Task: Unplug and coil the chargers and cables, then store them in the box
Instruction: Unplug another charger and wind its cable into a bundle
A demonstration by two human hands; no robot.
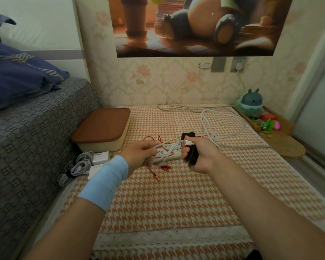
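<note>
A person's right hand (201, 156) curled round a black charger (188, 135), its thumb and forefinger pinching the plug end of a white cable (170, 143) against it, while the left hand (141, 154) closed its fingers on the same cable just opposite, above the power strip (167, 156). The cable's slack lay looped to the far right across the table (176, 194); the lidded box (101, 145) sat left, nearer the left hand, so coiling would likely mean drawing that slack in from the right

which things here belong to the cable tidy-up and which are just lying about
Job: loose white cable, black charger block, red braided cable, white power strip, cream box with brown lid, coiled white chargers.
Lying about: teal rabbit-eared toy, navy pillow, cartoon poster.
</note>
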